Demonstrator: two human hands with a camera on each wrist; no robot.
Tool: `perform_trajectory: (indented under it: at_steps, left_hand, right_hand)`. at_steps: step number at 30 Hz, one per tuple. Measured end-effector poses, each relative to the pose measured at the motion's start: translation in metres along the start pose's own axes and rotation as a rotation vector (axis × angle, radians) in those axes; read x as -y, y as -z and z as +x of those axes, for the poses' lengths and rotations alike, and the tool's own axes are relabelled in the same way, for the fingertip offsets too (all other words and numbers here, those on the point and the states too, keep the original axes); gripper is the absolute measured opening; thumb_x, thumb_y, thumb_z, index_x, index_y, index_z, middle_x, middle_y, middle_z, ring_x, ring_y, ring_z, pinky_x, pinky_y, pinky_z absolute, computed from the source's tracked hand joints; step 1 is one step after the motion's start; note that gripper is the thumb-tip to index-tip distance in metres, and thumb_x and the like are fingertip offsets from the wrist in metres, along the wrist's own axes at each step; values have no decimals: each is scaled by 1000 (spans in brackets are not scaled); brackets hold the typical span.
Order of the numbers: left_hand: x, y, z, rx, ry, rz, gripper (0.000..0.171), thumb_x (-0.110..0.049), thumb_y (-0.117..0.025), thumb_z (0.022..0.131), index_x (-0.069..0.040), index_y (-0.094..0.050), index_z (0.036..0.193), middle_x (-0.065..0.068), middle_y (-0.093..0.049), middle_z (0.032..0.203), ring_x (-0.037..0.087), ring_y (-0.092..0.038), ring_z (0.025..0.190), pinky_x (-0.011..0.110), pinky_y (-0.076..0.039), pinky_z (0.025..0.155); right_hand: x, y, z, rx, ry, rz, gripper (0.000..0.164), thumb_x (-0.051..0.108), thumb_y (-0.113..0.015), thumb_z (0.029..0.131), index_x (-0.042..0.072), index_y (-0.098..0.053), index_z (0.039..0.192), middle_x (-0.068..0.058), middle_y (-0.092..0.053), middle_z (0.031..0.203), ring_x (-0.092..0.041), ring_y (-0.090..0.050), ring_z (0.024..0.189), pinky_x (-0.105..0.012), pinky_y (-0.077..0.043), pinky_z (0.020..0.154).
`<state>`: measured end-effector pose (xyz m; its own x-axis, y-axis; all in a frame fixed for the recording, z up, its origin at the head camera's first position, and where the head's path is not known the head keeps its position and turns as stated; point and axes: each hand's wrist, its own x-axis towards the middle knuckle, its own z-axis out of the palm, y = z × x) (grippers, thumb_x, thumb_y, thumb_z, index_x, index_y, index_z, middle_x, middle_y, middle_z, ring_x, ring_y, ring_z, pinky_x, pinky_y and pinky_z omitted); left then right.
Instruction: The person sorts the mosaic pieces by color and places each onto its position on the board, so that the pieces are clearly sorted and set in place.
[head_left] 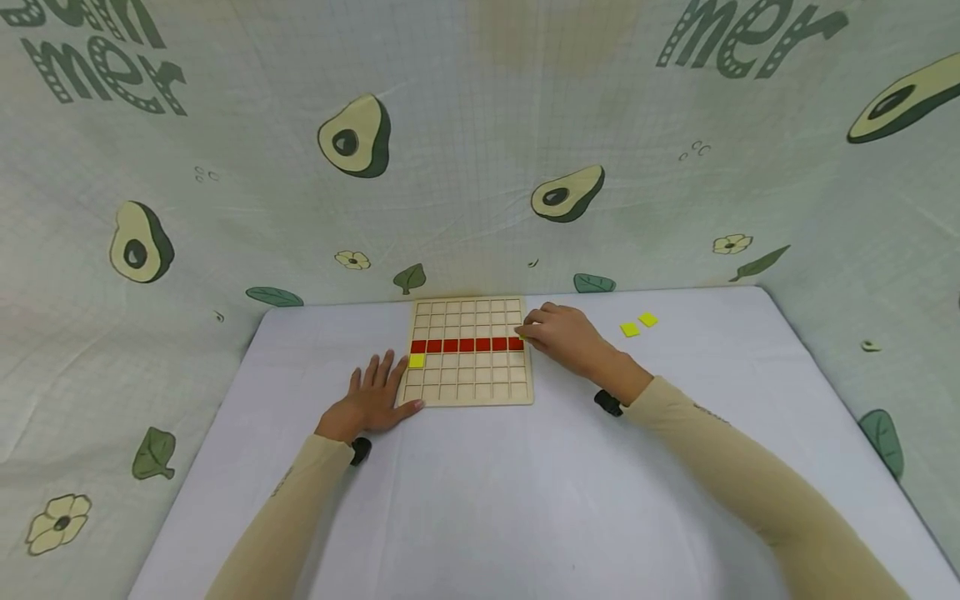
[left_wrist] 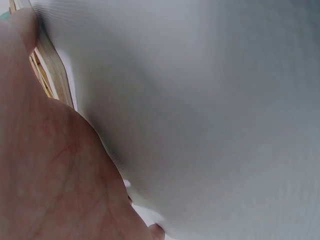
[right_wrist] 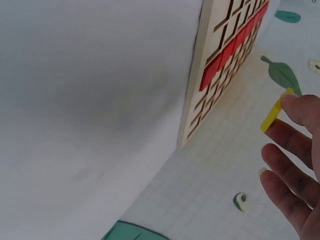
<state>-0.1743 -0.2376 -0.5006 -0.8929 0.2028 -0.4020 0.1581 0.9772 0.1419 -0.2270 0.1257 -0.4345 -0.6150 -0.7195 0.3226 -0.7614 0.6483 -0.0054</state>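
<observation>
A wooden grid board (head_left: 465,390) lies on the white table, with a row of red square tiles (head_left: 467,345) across its middle. One yellow tile (head_left: 416,361) sits in the leftmost cell just below that row. My left hand (head_left: 372,397) rests with spread fingers at the board's left edge, its thumb at the lower left corner; the left wrist view shows mostly palm and tablecloth. Between thumb and index finger, my right hand (head_left: 564,335) pinches another yellow tile (right_wrist: 276,111) by the right end of the red row, held above the board.
Two loose yellow tiles, a nearer one (head_left: 629,330) and a farther one (head_left: 648,319), lie on the table (head_left: 480,500) to the right of my right hand. Behind the table hangs a cloth (head_left: 465,167) printed with avocados and leaves.
</observation>
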Motion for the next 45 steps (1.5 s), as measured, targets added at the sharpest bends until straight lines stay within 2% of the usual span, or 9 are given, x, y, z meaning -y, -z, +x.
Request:
perform_trajectory:
  at_steps: [8, 14, 18, 32, 38, 45]
  left_hand:
    - [-2, 3, -4, 3, 9, 6, 98, -61, -51, 104, -4, -7, 170, 27, 2, 175, 51, 1, 160, 70, -2, 126]
    - [-9, 13, -11, 34, 24, 10, 95, -61, -49, 105, -4, -9, 169, 28, 0, 175, 51, 0, 161, 69, -3, 126]
    - [-11, 16, -13, 41, 28, 12, 95, -61, -50, 105, -4, -11, 169, 28, -1, 175, 51, -1, 161, 69, -3, 127]
    - [-3, 7, -4, 33, 11, 12, 98, -62, -49, 104, -4, -6, 170, 28, 4, 175, 51, 3, 161, 69, -1, 126]
    - [-6, 11, -8, 36, 15, 9, 96, -62, -50, 104, -4, -9, 170, 28, 1, 175, 51, 0, 160, 70, -2, 126]
    - [-13, 19, -13, 46, 19, 20, 95, -61, -51, 104, -4, -12, 169, 29, -2, 175, 52, -3, 160, 70, -5, 126]
  right_hand:
    - [25, -13, 20, -12, 88, -18, 19, 8, -80, 94, 13, -82, 113, -4, -78, 108, -24, -71, 101, -34, -61, 83]
    - [45, -23, 37, -31, 119, -19, 17, 11, -79, 96, 16, -82, 112, -2, -77, 107, -21, -71, 98, -31, -61, 80]
    - [57, -29, 50, -24, 110, -3, 16, 14, -77, 98, 17, -82, 114, -1, -77, 109, -20, -71, 99, -31, -61, 81]
    - [95, -50, 90, 62, 37, 43, 17, 16, -73, 102, 18, -82, 117, 0, -78, 110, -19, -72, 103, -32, -61, 90]
    - [103, -56, 97, 93, -1, 56, 19, 15, -71, 103, 17, -81, 119, -1, -79, 111, -21, -73, 100, -34, -61, 88]
    - [103, -64, 102, 147, -34, 56, 21, 15, -68, 105, 17, -80, 123, 0, -79, 113, -21, -73, 101, -35, -61, 89]
